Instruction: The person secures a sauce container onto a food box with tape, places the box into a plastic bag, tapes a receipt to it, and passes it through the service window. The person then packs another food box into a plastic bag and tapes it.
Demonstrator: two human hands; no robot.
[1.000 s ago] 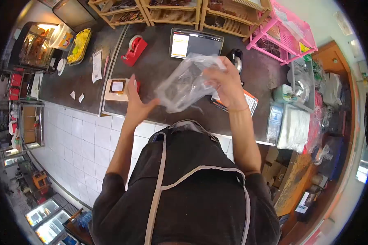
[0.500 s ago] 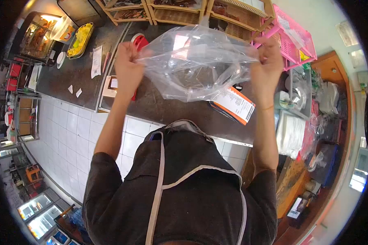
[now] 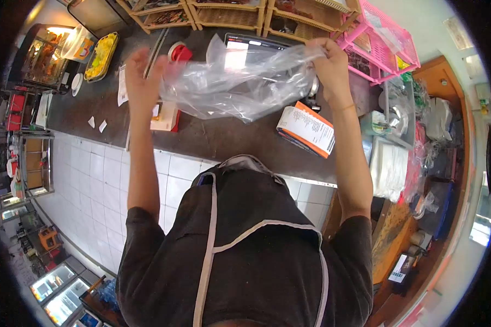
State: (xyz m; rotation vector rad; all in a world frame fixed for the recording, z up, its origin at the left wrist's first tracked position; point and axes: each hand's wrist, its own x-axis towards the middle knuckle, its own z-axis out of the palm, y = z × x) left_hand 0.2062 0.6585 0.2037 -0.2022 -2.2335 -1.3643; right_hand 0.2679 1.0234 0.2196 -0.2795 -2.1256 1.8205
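Bag (image 3: 240,95) was pinched by the right hand (image 3: 331,66), apparently for support, beyond the counter's (image 3: 218,139) near edge (left hand's (image 3: 144,79) fingers splayed).

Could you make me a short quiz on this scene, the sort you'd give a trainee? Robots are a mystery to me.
1. True or false: the person's bare right hand grips a crumpled, clear plastic bag.
2. Which stands beside the tan plastic racks?
A) a round wooden stool
B) a pink plastic rack
C) a blue metal ladder
3. Fill in: in the picture, the white-and-orange rectangular box lies to the ____ of the red plastic tape dispenser.

Key: 1. True. 2. B. 3. right.
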